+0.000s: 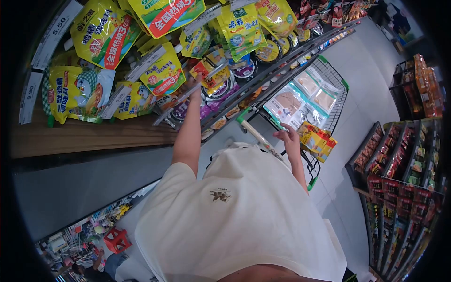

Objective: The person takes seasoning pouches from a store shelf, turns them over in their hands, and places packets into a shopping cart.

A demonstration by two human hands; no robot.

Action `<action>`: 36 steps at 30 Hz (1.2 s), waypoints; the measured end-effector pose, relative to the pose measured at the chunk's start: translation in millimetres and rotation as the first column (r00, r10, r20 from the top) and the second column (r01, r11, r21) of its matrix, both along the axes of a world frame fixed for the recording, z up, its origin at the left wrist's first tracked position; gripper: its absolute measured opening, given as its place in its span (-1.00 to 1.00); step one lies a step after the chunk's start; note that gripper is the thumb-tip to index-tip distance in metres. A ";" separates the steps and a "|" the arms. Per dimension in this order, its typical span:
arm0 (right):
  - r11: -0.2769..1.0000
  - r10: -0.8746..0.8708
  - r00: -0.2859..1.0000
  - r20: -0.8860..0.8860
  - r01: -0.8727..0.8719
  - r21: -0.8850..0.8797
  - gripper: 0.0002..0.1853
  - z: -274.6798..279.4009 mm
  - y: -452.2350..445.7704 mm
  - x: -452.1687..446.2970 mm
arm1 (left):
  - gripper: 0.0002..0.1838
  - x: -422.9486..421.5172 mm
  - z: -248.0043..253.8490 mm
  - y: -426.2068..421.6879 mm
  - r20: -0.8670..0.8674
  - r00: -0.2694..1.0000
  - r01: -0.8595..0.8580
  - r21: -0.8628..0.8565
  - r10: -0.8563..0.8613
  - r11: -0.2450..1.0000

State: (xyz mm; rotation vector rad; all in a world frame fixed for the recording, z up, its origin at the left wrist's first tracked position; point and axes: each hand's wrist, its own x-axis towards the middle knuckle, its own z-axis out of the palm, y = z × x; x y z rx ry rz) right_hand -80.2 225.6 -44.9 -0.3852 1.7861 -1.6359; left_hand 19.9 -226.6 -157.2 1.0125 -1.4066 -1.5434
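Note:
My left hand (193, 88) reaches into the shelf and touches a yellow-and-red packet (212, 73); its fingers are partly hidden among packets and price tags. Yellow seasoning bags (162, 70) hang beside it, and purple-lidded round packs (221, 91) lie just below. My right hand (288, 136) is by the cart's handle, fingers bent, beside a yellow-and-red box (317, 141) at the cart's near end. Whether the fingers grip anything is unclear. Clear bags with teal edges (300, 101) lie in the wire cart (346, 96).
The shelf's wooden edge (94, 133) runs along the left. Racks of packaged goods (404, 155) stand at the right, beyond the tiled floor (364, 61). At the lower left are a red stool (117, 240) and another person (96, 270).

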 end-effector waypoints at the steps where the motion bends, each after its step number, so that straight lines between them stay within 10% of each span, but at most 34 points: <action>1: 1.000 -0.013 1.000 0.011 0.013 -0.010 -0.65 -1.5 0.8 0.7 | -0.58 -0.9 1.0 -0.8 0.019 1.000 -0.006 0.011 0.006 1.000; 9: 0.998 -0.054 0.998 0.036 0.055 -0.029 -0.65 -7.8 7.4 7.8 | -0.63 -3.9 18.2 17.0 0.181 0.983 0.003 -0.154 0.025 0.988; 20: 0.998 -0.045 0.995 0.085 0.047 -0.029 -0.66 -7.5 5.0 11.2 | -0.59 17.6 52.6 80.6 -0.245 0.967 0.104 0.107 -0.076 0.989; 31: 0.999 0.025 0.996 0.087 -0.023 -0.026 -0.63 -11.9 -2.0 13.1 | -0.68 44.3 48.7 146.0 0.270 0.947 0.192 -0.042 -0.174 0.980; 36: 0.998 0.056 0.951 0.305 -0.054 -0.017 -0.43 22.7 -5.7 16.7 | -0.72 39.3 89.5 193.2 0.148 0.943 0.327 -0.263 -0.297 0.908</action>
